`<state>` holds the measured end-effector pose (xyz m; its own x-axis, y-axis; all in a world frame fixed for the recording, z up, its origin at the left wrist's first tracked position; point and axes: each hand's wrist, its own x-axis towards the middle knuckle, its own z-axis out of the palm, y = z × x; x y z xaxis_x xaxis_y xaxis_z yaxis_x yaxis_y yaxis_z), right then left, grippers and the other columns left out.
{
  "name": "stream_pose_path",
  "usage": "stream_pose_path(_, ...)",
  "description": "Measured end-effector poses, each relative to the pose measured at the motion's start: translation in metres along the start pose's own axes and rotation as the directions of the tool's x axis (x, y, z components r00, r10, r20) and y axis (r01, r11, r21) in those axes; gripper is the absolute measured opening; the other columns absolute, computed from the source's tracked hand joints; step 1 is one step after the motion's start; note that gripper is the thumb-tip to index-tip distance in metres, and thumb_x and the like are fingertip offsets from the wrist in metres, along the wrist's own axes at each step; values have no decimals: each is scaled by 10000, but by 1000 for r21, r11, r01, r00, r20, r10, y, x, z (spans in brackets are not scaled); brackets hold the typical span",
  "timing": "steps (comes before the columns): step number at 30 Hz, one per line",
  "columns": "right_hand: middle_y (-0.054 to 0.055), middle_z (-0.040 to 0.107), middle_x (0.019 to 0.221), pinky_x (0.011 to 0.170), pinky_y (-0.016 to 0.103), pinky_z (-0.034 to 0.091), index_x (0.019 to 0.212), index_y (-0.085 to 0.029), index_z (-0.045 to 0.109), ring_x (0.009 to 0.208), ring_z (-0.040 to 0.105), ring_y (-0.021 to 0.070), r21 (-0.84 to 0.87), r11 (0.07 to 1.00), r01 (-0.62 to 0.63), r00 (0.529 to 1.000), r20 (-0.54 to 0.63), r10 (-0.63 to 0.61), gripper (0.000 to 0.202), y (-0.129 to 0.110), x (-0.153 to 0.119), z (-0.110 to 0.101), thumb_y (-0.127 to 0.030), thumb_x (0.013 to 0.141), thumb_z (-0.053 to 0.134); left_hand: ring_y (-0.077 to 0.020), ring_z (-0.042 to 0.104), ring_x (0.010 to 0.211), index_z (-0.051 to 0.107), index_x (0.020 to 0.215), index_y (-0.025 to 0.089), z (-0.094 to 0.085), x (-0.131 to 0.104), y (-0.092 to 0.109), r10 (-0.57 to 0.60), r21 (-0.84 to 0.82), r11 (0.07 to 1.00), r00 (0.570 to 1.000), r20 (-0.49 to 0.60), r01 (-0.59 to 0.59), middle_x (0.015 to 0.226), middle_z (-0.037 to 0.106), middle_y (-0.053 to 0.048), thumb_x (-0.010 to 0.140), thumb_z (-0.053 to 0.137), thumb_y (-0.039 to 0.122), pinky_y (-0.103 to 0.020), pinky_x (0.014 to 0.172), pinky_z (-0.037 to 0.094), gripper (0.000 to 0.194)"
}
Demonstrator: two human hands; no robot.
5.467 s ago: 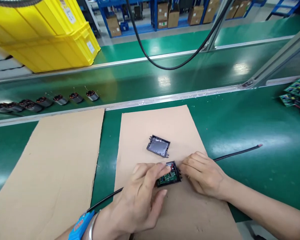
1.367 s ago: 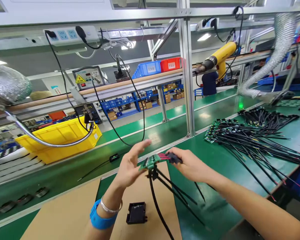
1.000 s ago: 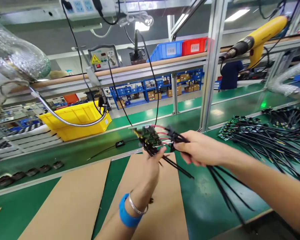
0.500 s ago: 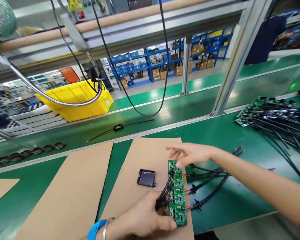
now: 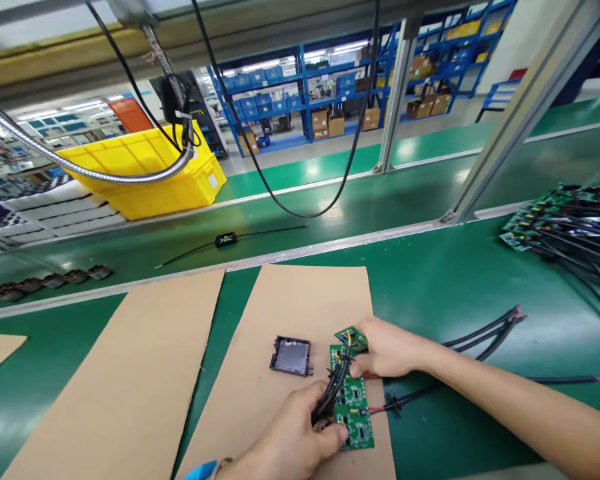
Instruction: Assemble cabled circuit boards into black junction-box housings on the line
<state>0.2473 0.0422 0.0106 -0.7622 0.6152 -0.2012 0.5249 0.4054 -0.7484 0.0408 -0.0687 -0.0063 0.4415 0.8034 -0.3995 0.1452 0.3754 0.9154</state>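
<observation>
My left hand (image 5: 300, 427) is closed on the lower end of a green circuit board strip (image 5: 357, 398), its thumb on the board's corner. Black cables (image 5: 334, 392) run bunched from the strip's left side into that hand. At the upper end, my right hand (image 5: 393, 348) pinches a small circuit board (image 5: 351, 338), which tilts at an angle to the rest of the strip. Whether the two are still joined is hidden by the fingers. Left of the strip, a shallow black plastic case (image 5: 291, 356) lies on the cardboard sheet (image 5: 310, 293).
More black cables (image 5: 487, 333) stretch right from the boards across the green bench. A heap of wired circuit boards (image 5: 555, 213) lies at the right. Behind the bench's metal rail sit a small cabled module (image 5: 225, 239) and a yellow bin (image 5: 155, 173). A black cable loop (image 5: 305, 215) hangs ahead.
My right hand has come down from above the strip and taken hold of its top board, which now tilts away from the others. My left hand keeps its grip. The view has shifted.
</observation>
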Motion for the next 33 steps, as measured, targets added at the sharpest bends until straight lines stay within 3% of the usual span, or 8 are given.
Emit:
stream_pose_path(4,-11,634,737,668,237,396,773,-187,595,713,570,149,0,1000,2,988,-152,-2,64,-7,-7,4,-131,743,604,-223,575,965,574,1015,136,-3,0,-8,4,53,999,999,-35,-2,993,620,-54,796,601,195,-310,829,462,228)
stream_pose_path(8,-34,638,760,595,218,416,824,-191,607,687,571,149,188,982,-10,997,79,-5,204,-11,-9,4,-245,672,732,-216,570,991,550,1108,164,-2,-2,-6,75,90,994,995,-67,-69,1055,620,-58,851,570,213,-328,892,455,263)
stream_pose_path(10,-31,637,754,601,224,429,794,-196,607,692,577,156,189,981,-41,995,101,22,161,-11,-10,10,-230,679,715,-209,571,990,551,1081,170,0,-3,-4,88,96,992,993,-79,-81,1045,622,-50,865,558,218,-326,903,451,221)
stream_pose_path(13,-15,628,732,636,244,435,736,-203,562,678,573,160,96,994,-59,997,-48,64,69,-11,-14,22,-201,748,630,-209,579,963,549,1006,161,1,-3,-4,73,92,994,992,-100,-64,992,624,-49,866,552,220,-324,859,462,152)
stream_pose_path(17,20,631,814,659,268,425,865,-214,535,704,577,177,-112,994,15,989,-145,-31,124,-14,-22,30,-134,770,544,-219,593,991,533,1002,148,1,-2,-4,50,27,998,996,-77,-48,1006,638,-63,841,564,189,-330,852,462,169)
stream_pose_path(26,15,546,831,573,254,333,825,-234,396,660,515,167,-406,904,134,981,-76,-180,324,-16,-27,34,-26,583,451,-224,613,1015,535,981,150,1,-2,-13,93,-10,995,989,-111,-95,1011,647,-55,717,566,65,-333,888,474,279)
stream_pose_path(30,16,546,803,554,274,295,815,-236,379,633,483,169,-474,860,187,962,-90,-259,249,-7,-30,43,-81,646,475,-213,625,978,539,973,161,0,0,-19,130,71,990,985,-118,-122,983,659,-44,703,552,42,-313,856,482,295)
stream_pose_path(33,16,551,774,568,280,309,801,-230,397,639,485,172,-472,859,199,954,-107,-280,166,-1,-28,47,-105,725,475,-154,632,754,522,995,177,0,-1,-16,56,147,988,990,-129,-37,925,656,-22,751,570,107,-263,693,499,258)
